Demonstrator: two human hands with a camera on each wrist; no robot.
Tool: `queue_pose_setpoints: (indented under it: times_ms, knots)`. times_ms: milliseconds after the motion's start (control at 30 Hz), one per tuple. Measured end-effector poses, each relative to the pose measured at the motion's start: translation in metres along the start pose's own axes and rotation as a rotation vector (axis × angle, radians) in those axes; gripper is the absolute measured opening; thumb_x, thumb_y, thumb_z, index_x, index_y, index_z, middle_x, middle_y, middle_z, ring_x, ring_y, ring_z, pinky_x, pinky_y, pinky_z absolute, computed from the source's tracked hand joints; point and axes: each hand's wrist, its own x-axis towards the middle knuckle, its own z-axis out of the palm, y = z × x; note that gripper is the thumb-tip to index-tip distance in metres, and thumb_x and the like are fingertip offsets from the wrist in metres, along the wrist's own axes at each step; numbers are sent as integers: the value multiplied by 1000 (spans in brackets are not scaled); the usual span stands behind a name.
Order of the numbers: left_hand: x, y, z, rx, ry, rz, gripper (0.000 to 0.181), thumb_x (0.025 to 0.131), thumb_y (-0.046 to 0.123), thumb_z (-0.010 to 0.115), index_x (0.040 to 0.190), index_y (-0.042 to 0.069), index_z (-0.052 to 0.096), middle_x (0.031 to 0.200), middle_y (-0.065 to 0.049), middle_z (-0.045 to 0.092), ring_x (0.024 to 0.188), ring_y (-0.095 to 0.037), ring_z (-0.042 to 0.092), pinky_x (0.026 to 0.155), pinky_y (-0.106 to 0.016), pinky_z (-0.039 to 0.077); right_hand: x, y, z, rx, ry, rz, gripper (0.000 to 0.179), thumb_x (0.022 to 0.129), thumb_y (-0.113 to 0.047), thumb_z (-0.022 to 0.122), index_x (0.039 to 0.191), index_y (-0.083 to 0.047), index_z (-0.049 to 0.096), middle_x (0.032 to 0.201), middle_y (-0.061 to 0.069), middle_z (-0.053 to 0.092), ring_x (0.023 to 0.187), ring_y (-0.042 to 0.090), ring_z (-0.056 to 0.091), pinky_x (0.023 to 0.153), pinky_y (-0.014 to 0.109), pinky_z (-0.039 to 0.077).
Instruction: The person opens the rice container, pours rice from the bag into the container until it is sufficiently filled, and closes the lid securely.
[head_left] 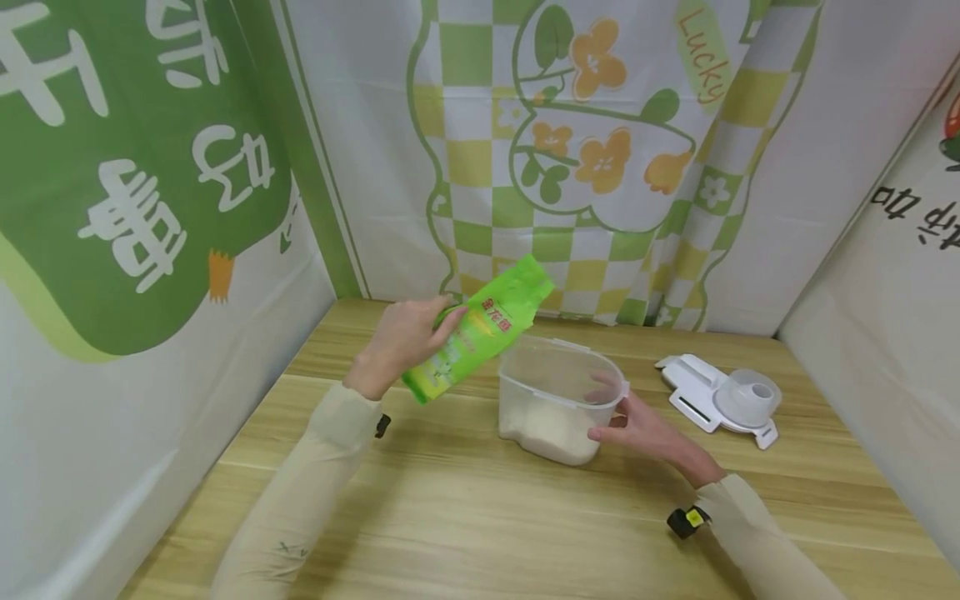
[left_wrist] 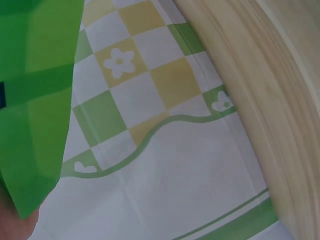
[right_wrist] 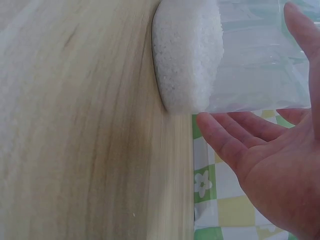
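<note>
My left hand (head_left: 408, 337) grips a green printed bag (head_left: 483, 329) around its side, thumb on the front. The bag is tilted, its upper end leaning right toward the rim of a clear plastic container (head_left: 558, 379); in the left wrist view its green side (left_wrist: 37, 100) fills the left edge. White rice (right_wrist: 187, 55) covers the bottom of the container, which stands on the table. My right hand (head_left: 645, 425) holds the container's right side, thumb at the front and fingers behind. In the right wrist view, fingertips (right_wrist: 207, 122) lie along the container's wall.
A white lid (head_left: 693, 387) with a translucent cup (head_left: 748, 398) on it lies right of the container on the wooden table (head_left: 450, 525). A checked floral cloth (head_left: 472, 175) hangs behind, and printed sheets flank the table left and right.
</note>
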Motion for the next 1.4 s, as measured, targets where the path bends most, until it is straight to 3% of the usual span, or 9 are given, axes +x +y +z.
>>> queue_pose_setpoints:
  times_ms: [267, 600, 900, 1033, 1167, 1400]
  knots:
    - [-9, -7, 6, -6, -35, -85, 34, 103, 34, 48, 78, 11, 52, 55, 1, 48, 41, -9, 42, 38, -22, 35, 0, 0, 0, 3, -2, -6, 83, 85, -7, 74, 149, 0, 21, 135, 39, 45, 120, 52, 51, 89, 33, 56]
    - [-21, -18, 20, -21, -55, -148, 27, 104, 28, 47, 95, 3, 53, 55, -1, 49, 39, -10, 42, 34, -20, 34, -1, 0, 0, 15, -8, -8, 83, 85, -6, 74, 149, 0, 22, 135, 39, 44, 120, 52, 51, 89, 27, 55]
    - [-28, -30, 32, -47, -52, -182, 23, 105, 25, 44, 93, 6, 47, 54, -1, 45, 38, -11, 39, 33, -21, 31, -1, 3, 0, -4, -8, 1, 82, 86, -10, 74, 149, -2, 22, 137, 37, 44, 120, 50, 52, 90, 34, 56]
    - [-33, -36, 38, -52, -44, -193, 24, 105, 24, 42, 89, 7, 45, 53, 0, 42, 38, -10, 36, 33, -21, 28, -1, 3, -1, 5, -11, 2, 83, 86, -10, 74, 149, -2, 22, 136, 37, 45, 119, 51, 52, 89, 29, 56]
    - [-39, -39, 43, -90, -91, -262, 25, 106, 25, 39, 89, 7, 45, 56, -1, 45, 41, -12, 41, 35, -22, 33, -1, 1, 0, 15, -9, 11, 83, 86, -9, 74, 149, 0, 22, 135, 38, 45, 119, 52, 52, 87, 24, 54]
    - [-47, -49, 49, -110, -154, -327, 21, 106, 21, 38, 94, 5, 46, 60, -5, 49, 43, -14, 46, 36, -23, 36, 0, -1, -1, 19, -13, 19, 84, 86, -9, 74, 150, 1, 20, 136, 39, 44, 119, 53, 51, 88, 23, 54]
